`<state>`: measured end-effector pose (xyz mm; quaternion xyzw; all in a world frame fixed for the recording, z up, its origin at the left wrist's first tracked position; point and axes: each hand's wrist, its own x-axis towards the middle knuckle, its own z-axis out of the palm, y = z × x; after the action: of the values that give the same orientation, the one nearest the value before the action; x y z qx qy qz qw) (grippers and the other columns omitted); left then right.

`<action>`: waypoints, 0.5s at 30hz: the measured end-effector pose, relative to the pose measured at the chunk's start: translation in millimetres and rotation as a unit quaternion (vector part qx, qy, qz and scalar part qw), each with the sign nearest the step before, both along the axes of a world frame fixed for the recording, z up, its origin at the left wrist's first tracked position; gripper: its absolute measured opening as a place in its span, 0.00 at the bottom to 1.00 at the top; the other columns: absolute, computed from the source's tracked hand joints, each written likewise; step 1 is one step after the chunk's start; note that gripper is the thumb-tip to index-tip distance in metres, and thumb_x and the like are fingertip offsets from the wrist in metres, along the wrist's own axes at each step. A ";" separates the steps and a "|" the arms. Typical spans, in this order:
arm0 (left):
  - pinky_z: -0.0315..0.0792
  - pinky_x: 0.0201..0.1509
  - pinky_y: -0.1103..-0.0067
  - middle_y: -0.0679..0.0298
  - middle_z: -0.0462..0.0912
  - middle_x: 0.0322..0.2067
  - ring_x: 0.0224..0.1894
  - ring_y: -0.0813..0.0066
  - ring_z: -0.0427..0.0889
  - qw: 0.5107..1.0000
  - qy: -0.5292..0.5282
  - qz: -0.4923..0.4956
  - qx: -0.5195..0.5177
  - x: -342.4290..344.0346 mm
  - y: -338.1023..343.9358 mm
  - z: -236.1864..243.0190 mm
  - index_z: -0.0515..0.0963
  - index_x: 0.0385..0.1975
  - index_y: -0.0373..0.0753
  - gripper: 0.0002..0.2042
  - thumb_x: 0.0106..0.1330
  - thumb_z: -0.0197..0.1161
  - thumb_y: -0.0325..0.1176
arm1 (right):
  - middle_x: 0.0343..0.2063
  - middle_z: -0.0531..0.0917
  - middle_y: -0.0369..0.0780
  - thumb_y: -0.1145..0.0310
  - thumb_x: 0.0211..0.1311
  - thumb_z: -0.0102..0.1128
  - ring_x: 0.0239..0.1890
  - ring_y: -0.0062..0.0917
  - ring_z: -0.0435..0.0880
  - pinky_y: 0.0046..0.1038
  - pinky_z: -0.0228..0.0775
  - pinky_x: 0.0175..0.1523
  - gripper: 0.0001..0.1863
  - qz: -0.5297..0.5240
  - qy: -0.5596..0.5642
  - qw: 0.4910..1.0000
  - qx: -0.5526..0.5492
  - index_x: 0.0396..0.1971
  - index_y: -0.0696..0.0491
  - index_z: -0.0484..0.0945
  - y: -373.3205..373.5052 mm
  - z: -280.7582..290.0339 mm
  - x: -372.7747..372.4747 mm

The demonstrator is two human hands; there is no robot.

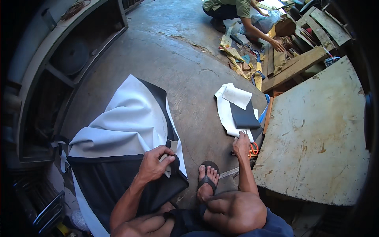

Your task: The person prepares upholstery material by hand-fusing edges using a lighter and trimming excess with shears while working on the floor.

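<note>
Above the floor point(189, 100), the left grip point(158, 164) pinched black-and-white sheeting point(118, 136); the right grip point(241, 147), closure indeterminate, met offcuts point(244, 114): apparently pickup, next requiring firm closure.

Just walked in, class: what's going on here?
A person's bare left hand pinches the edge of a large, flexible black-and-white sheet; their bare right hand is at the near edge of a small pile of flat black and white pieces. Farther off, a co-worker in a green shirt reaches toward brown scraps.
</note>
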<state>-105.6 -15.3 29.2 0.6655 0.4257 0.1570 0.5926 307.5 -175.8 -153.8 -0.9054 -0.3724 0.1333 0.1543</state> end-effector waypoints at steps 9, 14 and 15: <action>0.75 0.50 0.70 0.53 0.83 0.40 0.45 0.57 0.83 0.992 -0.052 -0.073 0.088 27.9 4.4 -24.1 0.83 0.39 0.34 0.09 0.62 0.70 0.30 | 0.61 0.74 0.54 0.55 0.63 0.66 0.62 0.48 0.73 0.43 0.67 0.65 0.33 -0.052 -0.001 0.997 -0.062 0.62 0.57 0.71 -90.1 -35.8 46.6; 0.74 0.49 0.74 0.56 0.84 0.47 0.46 0.68 0.81 0.989 -0.085 -0.100 0.063 44.8 8.8 -33.1 0.84 0.40 0.36 0.09 0.65 0.68 0.34 | 0.54 0.76 0.50 0.59 0.61 0.66 0.54 0.42 0.75 0.40 0.69 0.60 0.28 -0.097 0.050 0.994 0.000 0.57 0.57 0.73 -73.0 26.6 16.0; 0.74 0.47 0.76 0.58 0.84 0.49 0.45 0.72 0.81 0.990 -0.081 -0.107 0.045 49.7 9.8 -37.8 0.84 0.40 0.37 0.09 0.66 0.68 0.34 | 0.53 0.77 0.49 0.60 0.61 0.66 0.53 0.41 0.75 0.39 0.70 0.59 0.27 -0.100 0.052 0.994 0.009 0.56 0.57 0.73 -67.8 42.2 11.3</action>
<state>-55.9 -5.5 -8.6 0.7180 0.2949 0.1650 0.6085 318.8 -243.6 -111.6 -0.9283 -0.2729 0.1612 0.1943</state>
